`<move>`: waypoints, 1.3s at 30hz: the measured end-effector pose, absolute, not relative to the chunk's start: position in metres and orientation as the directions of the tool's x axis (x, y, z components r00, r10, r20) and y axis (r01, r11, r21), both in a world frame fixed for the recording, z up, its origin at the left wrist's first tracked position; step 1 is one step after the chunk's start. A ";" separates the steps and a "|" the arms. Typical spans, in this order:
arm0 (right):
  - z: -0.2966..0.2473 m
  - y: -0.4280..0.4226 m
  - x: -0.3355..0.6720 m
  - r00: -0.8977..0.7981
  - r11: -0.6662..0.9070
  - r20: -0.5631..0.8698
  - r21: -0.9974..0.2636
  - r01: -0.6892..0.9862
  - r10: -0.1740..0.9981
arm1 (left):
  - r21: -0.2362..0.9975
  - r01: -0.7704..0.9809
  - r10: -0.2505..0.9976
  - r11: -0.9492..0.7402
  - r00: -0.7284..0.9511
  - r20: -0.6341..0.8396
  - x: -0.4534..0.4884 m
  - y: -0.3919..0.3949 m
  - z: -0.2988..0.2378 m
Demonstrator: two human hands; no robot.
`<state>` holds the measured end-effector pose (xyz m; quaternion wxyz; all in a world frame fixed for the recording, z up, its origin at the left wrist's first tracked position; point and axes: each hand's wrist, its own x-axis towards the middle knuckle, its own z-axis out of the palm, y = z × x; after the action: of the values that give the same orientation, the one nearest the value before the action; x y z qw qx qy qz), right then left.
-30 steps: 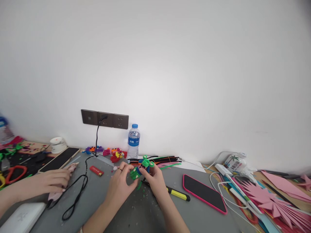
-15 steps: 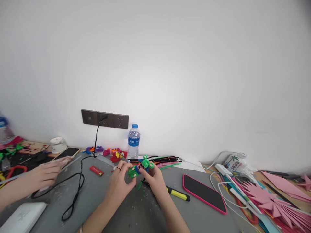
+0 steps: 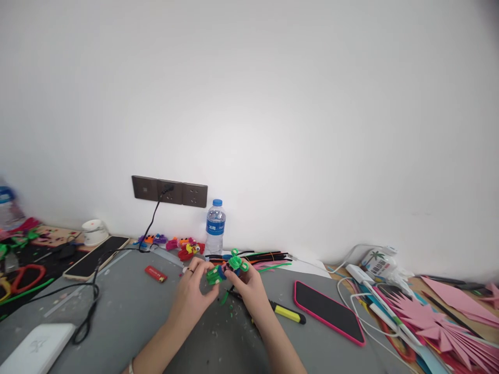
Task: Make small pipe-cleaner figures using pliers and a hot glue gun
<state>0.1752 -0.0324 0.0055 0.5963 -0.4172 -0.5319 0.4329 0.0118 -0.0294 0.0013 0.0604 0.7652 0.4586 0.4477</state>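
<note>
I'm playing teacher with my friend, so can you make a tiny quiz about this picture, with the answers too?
1. True or false: the bottle stands upright.
2. What do the left hand and right hand both hold? A: scissors; B: green figure; C: cable.
3. Fill in: the phone to the right of the yellow cutter has a ____ edge.

Key: 1 true; 2 B; 3 pink.

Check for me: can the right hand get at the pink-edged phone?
Probably yes: only the yellow cutter lies between the right hand and phone, though its grip is on the green figure.
</note>
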 end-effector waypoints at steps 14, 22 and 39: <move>0.005 -0.034 0.176 0.049 0.250 0.248 -0.968 -0.038 0.968 | 0.526 0.634 0.769 -0.567 0.177 0.614 0.015 -0.031 0.003; 0.005 -0.034 0.176 0.054 0.256 0.253 -0.964 -0.069 0.966 | 0.518 0.624 0.760 -0.585 0.200 0.618 0.013 -0.031 0.003; 0.002 -0.027 0.186 0.368 0.254 0.172 -0.949 -0.187 0.914 | 0.523 0.630 0.766 -0.574 0.188 0.614 0.009 -0.030 0.003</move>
<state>0.1855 -0.0269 0.0025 0.6868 -0.4607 -0.3943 0.4007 0.0089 -0.0298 0.0034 0.0764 0.7670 0.4552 0.4458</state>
